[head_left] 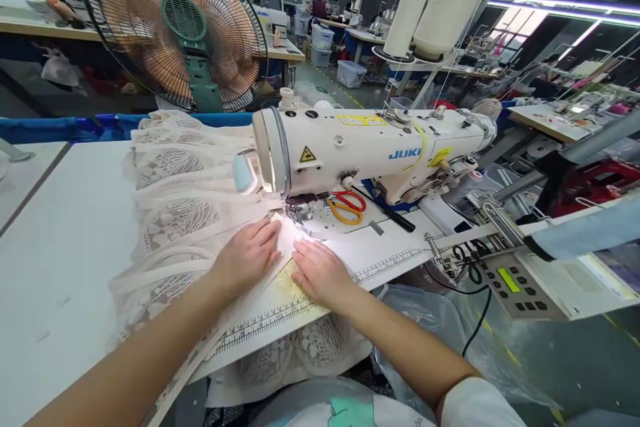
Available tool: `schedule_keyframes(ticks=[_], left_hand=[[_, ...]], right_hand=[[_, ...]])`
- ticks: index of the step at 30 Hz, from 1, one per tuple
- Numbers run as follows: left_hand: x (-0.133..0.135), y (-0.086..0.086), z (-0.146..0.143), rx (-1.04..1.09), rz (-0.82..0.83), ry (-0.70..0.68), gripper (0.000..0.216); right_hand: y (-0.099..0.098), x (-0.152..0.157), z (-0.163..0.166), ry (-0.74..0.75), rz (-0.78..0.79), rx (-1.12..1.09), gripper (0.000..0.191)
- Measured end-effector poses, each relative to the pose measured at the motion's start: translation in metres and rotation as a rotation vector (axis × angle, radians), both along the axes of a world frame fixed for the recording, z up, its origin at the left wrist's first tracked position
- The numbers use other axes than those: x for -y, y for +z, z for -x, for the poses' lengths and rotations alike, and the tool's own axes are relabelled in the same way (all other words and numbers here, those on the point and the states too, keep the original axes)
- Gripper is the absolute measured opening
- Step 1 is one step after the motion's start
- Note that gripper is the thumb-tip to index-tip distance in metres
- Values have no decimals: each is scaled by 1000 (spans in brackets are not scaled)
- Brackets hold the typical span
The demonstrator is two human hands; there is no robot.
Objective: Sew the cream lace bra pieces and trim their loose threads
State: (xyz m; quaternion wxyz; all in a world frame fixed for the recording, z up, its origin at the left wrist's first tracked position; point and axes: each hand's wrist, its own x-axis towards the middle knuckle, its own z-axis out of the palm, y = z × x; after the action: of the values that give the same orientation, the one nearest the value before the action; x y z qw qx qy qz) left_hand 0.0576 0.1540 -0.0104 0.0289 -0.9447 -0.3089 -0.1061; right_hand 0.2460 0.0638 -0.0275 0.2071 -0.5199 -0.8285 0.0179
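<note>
At the needle end of the machine (340, 150), your two hands lie palm down on pale cloth (286, 235), near each other with a narrow strip of it between them. Your left hand (250, 257) has its fingers bent and close together, their tips on the cloth just short of the presser foot (296, 211), with the thumb set a little apart. From this angle you can't tell whether those fingers pinch a fold or only press it flat. Your right hand (323, 275) is flatter, its fingers stretched and side by side, tips at the cloth's right edge, the thumb spread away over a yellowish patch (286, 283) on the tabletop (75, 213).

The cloth is cream-white, smooth and brightly lit where it meets the foot. From there it runs back toward you beneath your left hand and wrist. To your left it lies against a loose pile (175, 180) of the same colour, rumpled in rows, with lace panels showing between plain bands. More lace (320, 345) sits below the tabletop's near edge, close to your lap.

Right of the foot, under the machine's arm, you have scissors (345, 221) with red and yellow handles, and beside them a black-handled screwdriver (400, 220). A printed ruler (390, 265) follows the near edge.
</note>
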Motion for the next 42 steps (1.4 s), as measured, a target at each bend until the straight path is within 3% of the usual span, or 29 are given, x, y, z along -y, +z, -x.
schedule_keyframes(ticks=[15,34,42], left_hand=[[-13,10,-25,-94,-18,42,45],[-20,14,-26,-123,36,48,45],[-39,16,-24,-107,-7,12,49]], right_hand=[[-2,-3,2,-64,6,-58,43],[-2,-3,1,-70,-11,-81,41],[2,-6,2,-70,14,-56,44]])
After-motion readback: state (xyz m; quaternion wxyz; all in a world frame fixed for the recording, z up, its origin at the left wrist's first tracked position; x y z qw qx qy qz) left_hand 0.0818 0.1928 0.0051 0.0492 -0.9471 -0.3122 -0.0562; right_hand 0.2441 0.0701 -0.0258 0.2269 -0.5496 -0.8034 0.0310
